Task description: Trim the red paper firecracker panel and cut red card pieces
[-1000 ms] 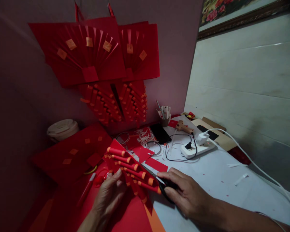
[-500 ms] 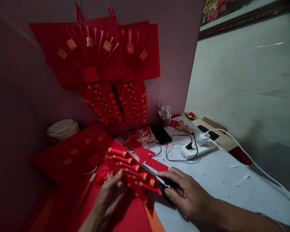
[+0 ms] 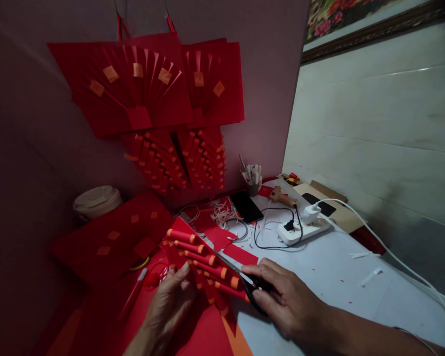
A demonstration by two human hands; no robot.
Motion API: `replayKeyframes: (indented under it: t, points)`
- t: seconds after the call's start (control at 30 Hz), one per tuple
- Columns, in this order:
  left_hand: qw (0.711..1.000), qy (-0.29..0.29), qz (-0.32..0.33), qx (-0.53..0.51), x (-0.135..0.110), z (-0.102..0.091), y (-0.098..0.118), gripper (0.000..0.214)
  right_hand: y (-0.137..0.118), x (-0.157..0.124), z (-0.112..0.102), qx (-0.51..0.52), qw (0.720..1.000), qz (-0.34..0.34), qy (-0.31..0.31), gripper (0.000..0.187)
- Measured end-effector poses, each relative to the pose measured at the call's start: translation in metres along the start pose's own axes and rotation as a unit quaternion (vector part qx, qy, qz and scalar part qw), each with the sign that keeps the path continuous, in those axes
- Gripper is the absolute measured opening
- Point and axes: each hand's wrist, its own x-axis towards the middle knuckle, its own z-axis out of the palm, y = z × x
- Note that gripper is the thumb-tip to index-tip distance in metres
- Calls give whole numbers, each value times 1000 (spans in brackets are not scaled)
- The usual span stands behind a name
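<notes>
Here the firecracker piece is sitting between the two hands, over the front of the table, slanting with its row of red rolls facing up. The left hand is gripping it from its left side: the thumb is pressing on the near face while the other fingers are tucking behind, so they're pinching the backing, probably to keep it steady without crushing the rolls. How tightly those hidden fingers are closing, I can't tell.

Over on the piece's right, the right hand is curling its thumb and fingers around the black handles of the scissors. The blades are lying along the piece's right edge, seemingly angled that way to follow the border and stay clear of the rolls; whether they're parted is hard to see.

Beneath the piece, a red sheet is covering the table. Just beyond it, a red paper strip is lying flat. Farther beyond, the phone and the glue gun are resting, and right of the piece the power strip is standing well apart, perhaps keeping its cords away from the blades.
</notes>
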Motion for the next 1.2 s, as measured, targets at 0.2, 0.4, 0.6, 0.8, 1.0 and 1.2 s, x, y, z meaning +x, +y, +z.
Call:
replayKeyframes:
  t: [0.2,0.4,0.6,0.8,1.0,1.2]
  points:
    - [1000,-20,-5,-3,-1,-1,1,18,-2,1,-1,2,1000,20,-4,41]
    - [1000,-16,-6,-4,0,0,0,22,-2,1,-1,5,1000,10,-8,43]
    - [1000,-7,3,4,0,-2,0,21,0,0,-1,1,1000,-7,-5,41]
    - [1000,-6,-1,6,-1,1,0,15,-3,1,-2,-6,1000,9,-7,42]
    - [1000,-2,4,2,0,-1,0,15,-3,1,-3,-7,1000,10,-10,43]
    - [1000,-13,-4,-4,-1,0,0,15,-1,1,-2,0,1000,7,-14,43]
